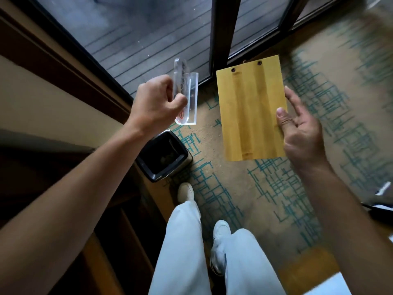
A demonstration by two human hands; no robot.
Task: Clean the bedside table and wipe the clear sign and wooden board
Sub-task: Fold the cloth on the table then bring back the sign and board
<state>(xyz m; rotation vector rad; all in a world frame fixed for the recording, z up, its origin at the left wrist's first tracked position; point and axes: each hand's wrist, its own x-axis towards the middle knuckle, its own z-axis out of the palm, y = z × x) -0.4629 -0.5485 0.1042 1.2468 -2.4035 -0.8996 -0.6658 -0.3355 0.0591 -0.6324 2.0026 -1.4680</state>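
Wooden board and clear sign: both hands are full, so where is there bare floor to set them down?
Open carpet lies below the wooden board, between the waste bin and the right hand; more stretches right toward the glass door frame. It is crowded by the left hand holding the clear sign: bin, shoes and dark furniture close in.

I hold a clear acrylic sign point(187, 96) with a thick transparent base, printed characters and a red mark near its lower end, raised above the carpet and tilted on its side. Well apart to its right I hold a flat yellow-brown rectangular wooden board point(251, 109), face up, two dark round holes along its far edge.
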